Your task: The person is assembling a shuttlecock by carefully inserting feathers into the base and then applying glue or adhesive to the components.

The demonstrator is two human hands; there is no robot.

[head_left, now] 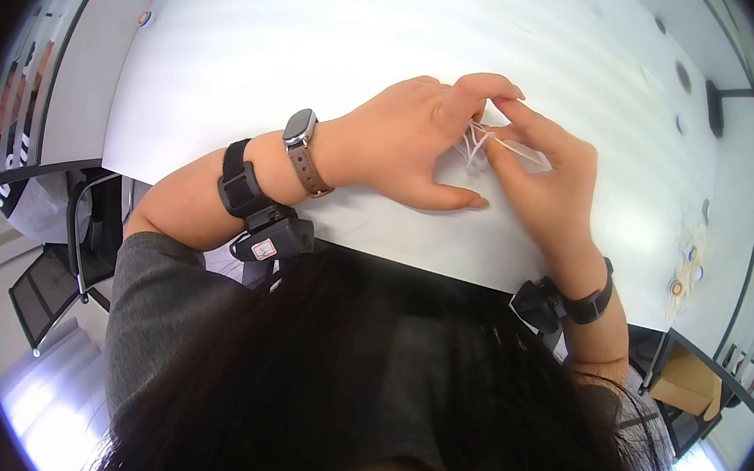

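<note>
Thin white string (474, 145) runs in tangled loops between my two hands, just above the white table (257, 64). My right hand (548, 174) pinches the strands between thumb and fingers, and a small translucent flap (527, 154) shows beside its palm. My left hand (413, 135) is bent over the other side of the strands. Its index finger arches toward the right fingertips and its thumb points out to the right, apart from the string. The other left fingers curl underneath around the strands, partly hidden.
At the table's right side lies a pale bundle of strands (689, 254) with small round pieces. Two small round pieces (146, 18) are at the upper left. A cardboard box (687, 381) stands below the right edge. A chair (76, 236) is at the left.
</note>
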